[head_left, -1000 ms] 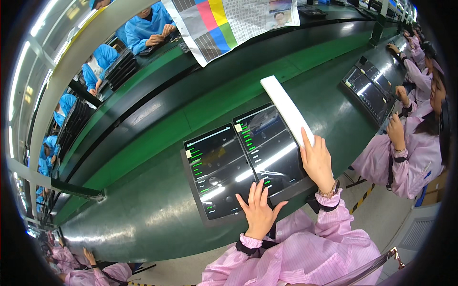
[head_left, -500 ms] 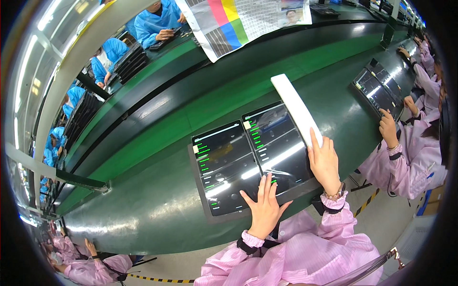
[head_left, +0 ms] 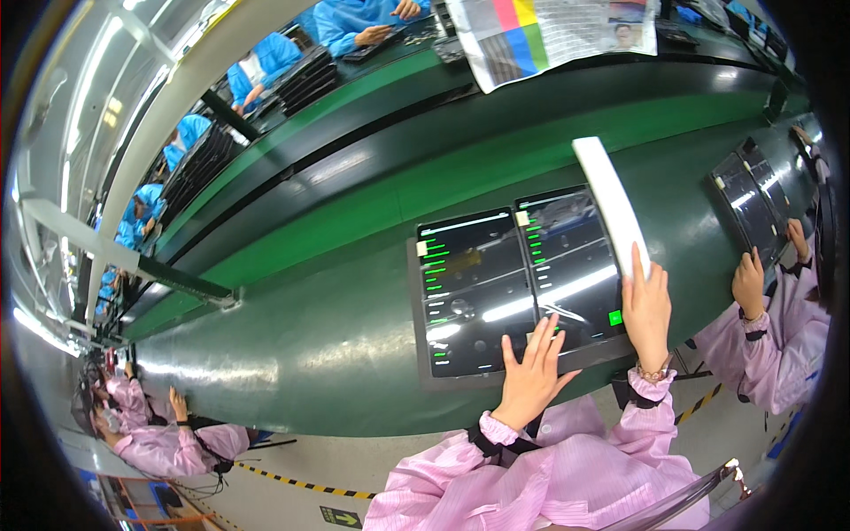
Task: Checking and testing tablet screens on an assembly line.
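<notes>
Two tablets lie side by side on a dark mat [head_left: 420, 327], their screens black with green and white lines of text. My left hand [head_left: 531, 380] is open, fingers spread over the near edges of the left tablet [head_left: 474, 305] and the right tablet [head_left: 571, 265], by the gap between them. Stretched out, the fingers of my right hand [head_left: 647, 310] lie at the right tablet's right edge and the near end of a long white bar [head_left: 611, 195]. That hand is open too. A green square glows low on the right tablet's screen.
The green bench [head_left: 319, 354] curves across the view. At the right, a co-worker's hand [head_left: 749, 283] is near more tablets [head_left: 753, 199]. A printed sheet [head_left: 558, 40] hangs at the far side. Co-workers in blue sit beyond, beside stacks of dark panels [head_left: 305, 80].
The view has swung, so the bench things stand further right. A green square has appeared on the right tablet's screen. My hands keep nearly the same places on the tablets.
</notes>
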A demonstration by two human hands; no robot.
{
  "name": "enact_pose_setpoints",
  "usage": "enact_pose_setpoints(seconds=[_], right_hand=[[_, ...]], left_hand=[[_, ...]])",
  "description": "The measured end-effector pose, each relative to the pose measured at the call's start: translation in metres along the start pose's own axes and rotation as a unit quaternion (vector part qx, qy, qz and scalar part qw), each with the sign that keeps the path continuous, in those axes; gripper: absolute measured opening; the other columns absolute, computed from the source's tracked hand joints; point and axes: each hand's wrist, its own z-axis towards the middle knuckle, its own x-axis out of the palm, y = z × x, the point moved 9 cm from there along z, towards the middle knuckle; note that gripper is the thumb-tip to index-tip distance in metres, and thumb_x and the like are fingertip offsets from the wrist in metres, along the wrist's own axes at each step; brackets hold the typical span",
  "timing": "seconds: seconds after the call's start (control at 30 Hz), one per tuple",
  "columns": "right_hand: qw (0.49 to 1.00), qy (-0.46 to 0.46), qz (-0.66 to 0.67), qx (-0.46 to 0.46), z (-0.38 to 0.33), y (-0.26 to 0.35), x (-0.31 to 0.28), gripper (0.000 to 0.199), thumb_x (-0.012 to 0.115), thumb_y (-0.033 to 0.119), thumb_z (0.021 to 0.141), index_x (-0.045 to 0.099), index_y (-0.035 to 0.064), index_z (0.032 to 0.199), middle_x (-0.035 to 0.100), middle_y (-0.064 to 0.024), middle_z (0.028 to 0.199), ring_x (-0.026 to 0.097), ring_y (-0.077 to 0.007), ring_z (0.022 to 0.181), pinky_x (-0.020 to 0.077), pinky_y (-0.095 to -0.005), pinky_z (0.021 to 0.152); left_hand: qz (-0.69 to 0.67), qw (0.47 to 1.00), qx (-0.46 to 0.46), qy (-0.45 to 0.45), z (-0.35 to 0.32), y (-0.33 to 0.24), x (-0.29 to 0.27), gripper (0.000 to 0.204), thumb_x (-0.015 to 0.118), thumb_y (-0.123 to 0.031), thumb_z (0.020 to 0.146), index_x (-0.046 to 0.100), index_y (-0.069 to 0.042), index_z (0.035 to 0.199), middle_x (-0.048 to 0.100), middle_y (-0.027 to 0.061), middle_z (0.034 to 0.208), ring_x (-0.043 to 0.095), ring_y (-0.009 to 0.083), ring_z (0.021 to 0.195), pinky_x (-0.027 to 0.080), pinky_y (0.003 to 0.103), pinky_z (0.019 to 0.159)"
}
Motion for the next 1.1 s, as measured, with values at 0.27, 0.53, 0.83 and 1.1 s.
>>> enact_pose_setpoints(seconds=[0.27,0.53,0.83,1.1], right_hand=[[0.990,0.038,0.130,0.045,-0.005,-0.031,0.010,0.053,0.047,0.017,0.096,0.033,0.0129,0.146,0.050,-0.0180,0.106,0.052,-0.0333,0.097,0.0450,-0.0406,0.084],[0.964,0.057,0.253,0.061,-0.028,-0.062,0.003,0.051,0.050,0.019,0.095,0.037,0.0084,0.143,0.052,-0.0215,0.110,0.056,-0.0374,0.101,0.0440,-0.0387,0.090],[0.971,0.072,0.211,0.089,-0.040,-0.063,0.007,0.054,0.054,0.023,0.093,0.036,0.0094,0.142,0.047,-0.0226,0.109,0.055,-0.0416,0.096,0.0484,-0.0462,0.081],[0.987,0.021,0.156,0.022,-0.048,-0.038,-0.009,0.056,0.060,0.020,0.088,0.039,0.0067,0.139,0.046,-0.0230,0.114,0.053,-0.0419,0.101,0.0497,-0.0453,0.081]], left_hand=[[0.028,0.999,0.010,-0.013,-0.002,0.000,0.001,0.077,0.069,-0.052,0.076,0.042,-0.005,0.130,0.031,0.0117,0.150,0.030,0.0233,0.138,0.017,0.065,0.105],[0.076,0.995,-0.063,-0.022,0.037,0.056,-0.024,0.081,0.073,-0.045,0.075,0.037,0.002,0.130,0.026,0.0215,0.149,0.021,0.0367,0.141,0.007,0.064,0.109],[0.198,0.970,-0.053,-0.134,0.115,0.129,-0.044,0.092,0.066,-0.051,0.079,0.032,0.013,0.135,0.021,0.0247,0.151,0.015,0.0374,0.142,0.012,0.054,0.114],[0.232,0.951,-0.102,-0.175,0.177,0.205,-0.032,0.093,0.060,-0.058,0.080,0.033,0.010,0.138,0.025,0.0206,0.151,0.020,0.0327,0.142,0.015,0.050,0.115]])
